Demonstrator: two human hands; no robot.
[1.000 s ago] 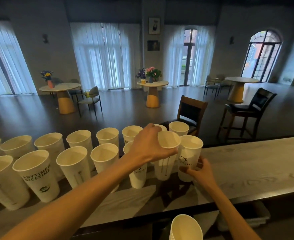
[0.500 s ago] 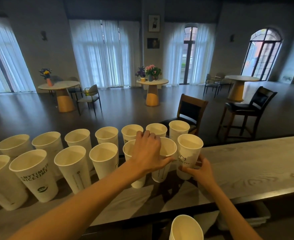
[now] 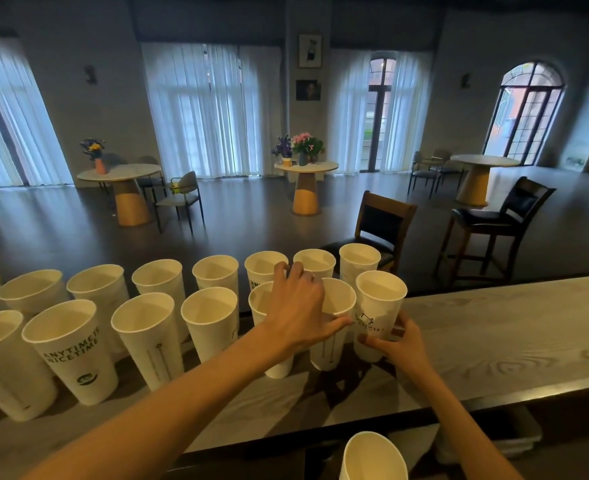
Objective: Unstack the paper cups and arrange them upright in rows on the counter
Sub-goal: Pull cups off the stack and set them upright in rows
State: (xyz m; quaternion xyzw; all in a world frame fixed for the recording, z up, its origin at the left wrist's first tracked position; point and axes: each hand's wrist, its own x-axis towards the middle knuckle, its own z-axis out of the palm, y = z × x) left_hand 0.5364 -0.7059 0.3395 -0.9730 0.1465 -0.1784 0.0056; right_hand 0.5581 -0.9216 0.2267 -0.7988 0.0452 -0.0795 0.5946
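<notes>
Two rows of white paper cups stand upright on the grey wooden counter (image 3: 500,334), a back row (image 3: 215,275) and a front row (image 3: 144,337). My left hand (image 3: 296,313) reaches over the front row and grips a cup (image 3: 334,344) near its rim, thumb across its front; the cup stands on the counter. Just to its right, my right hand (image 3: 400,341) holds the lower part of the last front-row cup (image 3: 379,303), which bears a black printed logo. Another cup opening, seemingly the top of a stack (image 3: 372,457), shows below the counter's near edge.
The counter stretches on to the right of the cups. Behind the counter stand a dark wooden chair (image 3: 383,226) and a bar stool (image 3: 493,220). A white tray-like object (image 3: 507,441) lies under the counter at lower right. Round tables with flowers stand far back.
My left hand brought its cup down from a raised, tilted position and set it upright in the front row, beside the cup my right hand holds. The right hand stayed in place.
</notes>
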